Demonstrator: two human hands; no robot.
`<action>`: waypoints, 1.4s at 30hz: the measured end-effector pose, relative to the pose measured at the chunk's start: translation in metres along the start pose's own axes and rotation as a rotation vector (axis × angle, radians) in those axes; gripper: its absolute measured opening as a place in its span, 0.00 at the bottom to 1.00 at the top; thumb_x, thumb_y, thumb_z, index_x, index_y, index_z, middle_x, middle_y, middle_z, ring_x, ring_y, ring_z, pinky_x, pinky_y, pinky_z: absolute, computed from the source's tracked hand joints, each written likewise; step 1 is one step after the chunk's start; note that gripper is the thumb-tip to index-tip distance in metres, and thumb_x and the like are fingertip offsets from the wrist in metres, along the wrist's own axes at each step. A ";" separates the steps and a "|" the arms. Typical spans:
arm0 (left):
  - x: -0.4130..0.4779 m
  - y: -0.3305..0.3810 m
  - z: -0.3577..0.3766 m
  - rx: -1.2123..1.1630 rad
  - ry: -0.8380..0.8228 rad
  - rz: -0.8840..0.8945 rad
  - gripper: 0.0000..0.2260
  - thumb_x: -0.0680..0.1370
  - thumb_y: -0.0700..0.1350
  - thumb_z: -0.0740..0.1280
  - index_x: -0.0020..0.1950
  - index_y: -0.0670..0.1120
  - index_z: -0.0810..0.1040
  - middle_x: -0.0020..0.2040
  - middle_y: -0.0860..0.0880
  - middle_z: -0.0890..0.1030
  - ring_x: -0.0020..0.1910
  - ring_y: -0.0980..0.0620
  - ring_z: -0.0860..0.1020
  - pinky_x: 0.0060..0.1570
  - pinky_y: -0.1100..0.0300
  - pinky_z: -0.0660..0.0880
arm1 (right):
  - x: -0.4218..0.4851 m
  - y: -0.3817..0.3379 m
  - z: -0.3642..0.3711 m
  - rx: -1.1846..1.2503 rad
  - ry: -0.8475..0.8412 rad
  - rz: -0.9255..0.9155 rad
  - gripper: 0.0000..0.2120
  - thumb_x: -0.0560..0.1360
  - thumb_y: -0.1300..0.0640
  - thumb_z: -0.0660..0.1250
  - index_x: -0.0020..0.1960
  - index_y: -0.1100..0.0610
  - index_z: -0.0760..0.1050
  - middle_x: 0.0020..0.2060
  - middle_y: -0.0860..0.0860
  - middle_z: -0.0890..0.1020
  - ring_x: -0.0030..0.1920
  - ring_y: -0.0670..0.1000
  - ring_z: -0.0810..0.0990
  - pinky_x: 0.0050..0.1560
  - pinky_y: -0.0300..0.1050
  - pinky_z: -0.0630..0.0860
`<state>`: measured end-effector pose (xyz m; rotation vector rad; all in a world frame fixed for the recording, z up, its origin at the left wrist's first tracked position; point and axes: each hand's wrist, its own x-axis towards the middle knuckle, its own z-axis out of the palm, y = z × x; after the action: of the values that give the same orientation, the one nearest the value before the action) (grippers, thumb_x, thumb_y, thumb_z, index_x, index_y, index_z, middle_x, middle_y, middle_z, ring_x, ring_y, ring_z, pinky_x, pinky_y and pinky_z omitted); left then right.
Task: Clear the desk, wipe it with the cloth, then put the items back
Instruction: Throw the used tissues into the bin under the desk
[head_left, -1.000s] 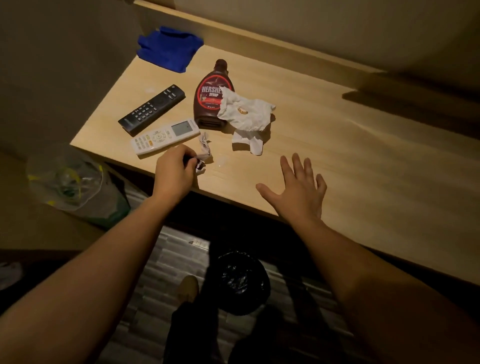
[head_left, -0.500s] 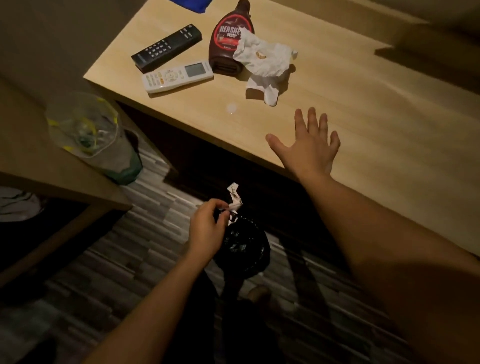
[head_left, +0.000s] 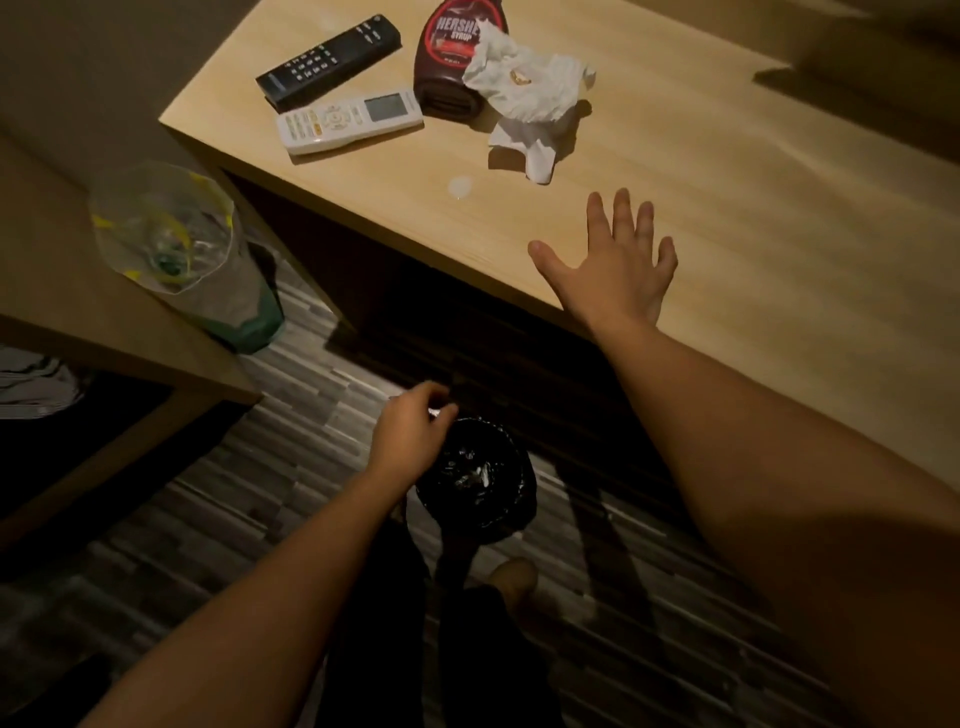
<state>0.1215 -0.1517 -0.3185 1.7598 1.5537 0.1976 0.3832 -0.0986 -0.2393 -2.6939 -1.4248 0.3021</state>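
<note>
My left hand (head_left: 413, 436) hangs over the black-lined trash bin (head_left: 475, 480) on the floor, fingers loosely curled, with no paper showing in them. Pale scraps lie inside the bin. My right hand (head_left: 615, 265) rests flat with fingers spread near the front edge of the wooden desk (head_left: 727, 218). At the desk's far left lie a black remote (head_left: 327, 62), a white remote (head_left: 348, 119), a brown syrup bottle (head_left: 449, 62) on its side and a crumpled white tissue (head_left: 530, 98) leaning on the bottle. A small white spot (head_left: 460, 186) marks the desk in front of them.
A green bin with a clear plastic liner (head_left: 182, 249) stands on the floor left of the desk. A low wooden surface (head_left: 78, 322) juts in from the left. My foot (head_left: 511, 577) is just behind the black bin on the striped floor.
My left hand carried the small crumpled paper off the desk and down to the black bin; the paper no longer shows in its fingers. The right hand stayed on the desk edge.
</note>
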 end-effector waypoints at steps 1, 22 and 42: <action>0.007 0.013 -0.012 -0.011 0.046 0.041 0.14 0.81 0.49 0.71 0.63 0.44 0.82 0.54 0.46 0.85 0.51 0.48 0.83 0.50 0.55 0.77 | 0.000 0.000 -0.001 0.001 0.000 -0.001 0.48 0.72 0.19 0.44 0.84 0.44 0.49 0.85 0.48 0.47 0.84 0.54 0.41 0.79 0.63 0.43; 0.215 0.225 -0.112 0.382 0.214 0.508 0.33 0.77 0.59 0.73 0.79 0.52 0.68 0.80 0.45 0.65 0.78 0.41 0.62 0.72 0.37 0.64 | 0.004 -0.001 -0.002 0.027 -0.015 0.026 0.47 0.71 0.19 0.46 0.84 0.42 0.49 0.84 0.46 0.46 0.84 0.52 0.40 0.78 0.61 0.44; 0.234 0.235 -0.095 0.183 0.269 0.569 0.09 0.81 0.42 0.70 0.58 0.39 0.85 0.53 0.42 0.83 0.53 0.44 0.80 0.56 0.49 0.78 | 0.003 0.000 -0.003 0.014 -0.013 0.013 0.48 0.71 0.18 0.43 0.84 0.42 0.47 0.84 0.47 0.44 0.83 0.52 0.39 0.78 0.61 0.43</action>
<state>0.3076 0.1083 -0.1900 2.3724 1.2354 0.6065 0.3852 -0.0958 -0.2365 -2.6959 -1.4044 0.3292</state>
